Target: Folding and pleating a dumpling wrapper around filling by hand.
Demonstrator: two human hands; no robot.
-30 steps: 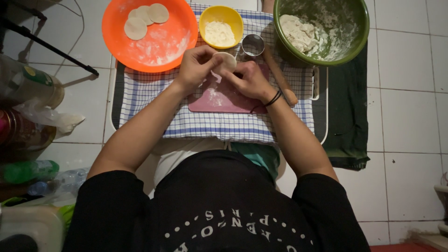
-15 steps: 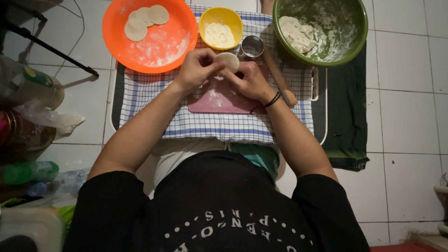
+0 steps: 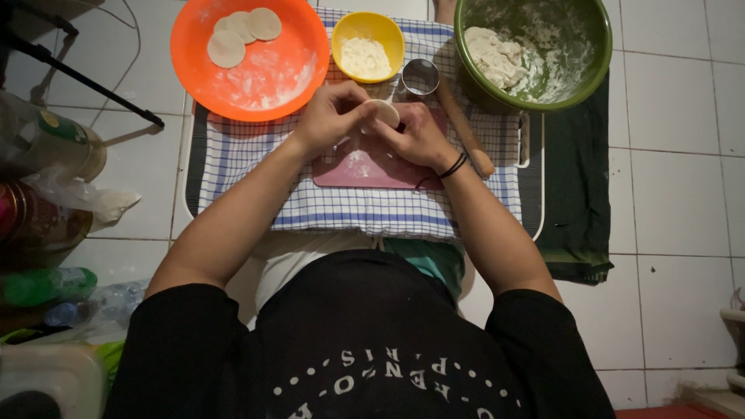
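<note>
Dough disc pinched between left hand and right hand, both closed on it, above the pink board. The disc sits between the fingertips (no long axis; equally near both), tilted toward the yellow bowl.

White square floor tiles with grey grout spread out under dim light, brighter toward the top. At the left edge sits a shadowy clutter of bottles and a crumpled plastic bag, with a black metal stand angling across the corner.
</note>
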